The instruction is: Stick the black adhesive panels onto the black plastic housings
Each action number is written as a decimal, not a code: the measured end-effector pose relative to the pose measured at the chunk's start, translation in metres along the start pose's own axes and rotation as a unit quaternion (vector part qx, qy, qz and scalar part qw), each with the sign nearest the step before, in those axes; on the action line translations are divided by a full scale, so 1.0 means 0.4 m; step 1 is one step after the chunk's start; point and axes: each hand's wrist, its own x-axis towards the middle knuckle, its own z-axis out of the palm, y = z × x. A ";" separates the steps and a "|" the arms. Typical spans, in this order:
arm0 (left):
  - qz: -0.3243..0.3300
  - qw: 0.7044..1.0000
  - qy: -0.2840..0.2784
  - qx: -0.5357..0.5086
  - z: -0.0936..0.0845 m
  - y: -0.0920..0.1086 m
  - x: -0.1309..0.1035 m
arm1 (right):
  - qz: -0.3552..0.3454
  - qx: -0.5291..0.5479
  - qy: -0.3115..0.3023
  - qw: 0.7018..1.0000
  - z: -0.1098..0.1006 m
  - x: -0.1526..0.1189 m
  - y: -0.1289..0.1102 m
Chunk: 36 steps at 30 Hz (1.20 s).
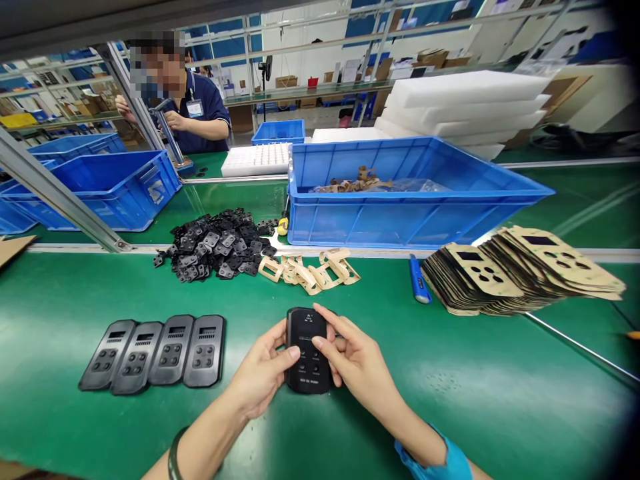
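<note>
A black plastic device cover [309, 327] with small buttons and white printed marks is held upright between my two hands, just above the green bench. My left hand [265, 367] grips its left edge, thumb on the front. On the right edge, my right hand [357, 357] holds it with the thumb on the front and the index finger along the top corner. Several similar black covers [205, 350] lie in a row to the left, with button pads in them. Beyond my hands are a heap of black button pads [220, 243] and some peeled beige backing pieces [313, 272].
A large blue bin [400, 217] stands behind, with brown scraps inside. At right are a stack of beige-backed panels [490, 270] and a blue utility knife [419, 280]. More blue bins [110, 193] stand left by a metal post [60, 193]. Across the bench a person [200, 107] works.
</note>
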 end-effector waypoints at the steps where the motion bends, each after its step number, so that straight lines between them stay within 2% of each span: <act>1: 0.006 1.000 0.002 0.013 0.001 -0.001 -0.001 | 0.000 -0.004 0.001 1.000 0.000 0.001 0.003; 5: 0.022 0.999 -0.010 0.033 0.001 -0.003 -0.002 | -0.028 -0.066 0.021 0.997 -0.005 0.001 0.006; 7: 0.026 0.999 -0.016 0.034 0.001 -0.003 -0.002 | -0.026 -0.089 0.000 0.996 -0.007 -0.001 0.000; 11: -0.001 0.999 -0.019 0.050 0.003 0.000 -0.005 | 0.017 -0.063 -0.038 0.997 -0.007 -0.007 -0.013; 16: 0.009 0.988 -0.094 0.125 0.021 0.000 -0.013 | 0.018 -0.046 -0.022 0.999 0.002 -0.013 -0.015; 18: 0.012 0.986 -0.104 0.127 0.030 -0.008 -0.014 | 0.016 -0.050 -0.019 0.998 0.007 -0.017 -0.015; 23: 0.025 0.991 -0.103 0.084 0.032 -0.026 -0.012 | 0.009 -0.045 -0.020 0.999 0.007 -0.020 -0.017; 27: 0.025 0.988 -0.084 0.130 0.014 -0.029 -0.010 | 0.008 -0.051 -0.024 0.998 0.005 -0.018 -0.011; 31: 0.042 0.985 -0.037 0.161 0.006 -0.039 -0.006 | -0.002 -0.065 -0.037 0.997 0.003 -0.011 -0.010; 36: 0.086 0.967 -0.024 0.239 0.004 -0.047 0.003 | -0.009 -0.067 -0.075 0.995 -0.054 0.027 -0.019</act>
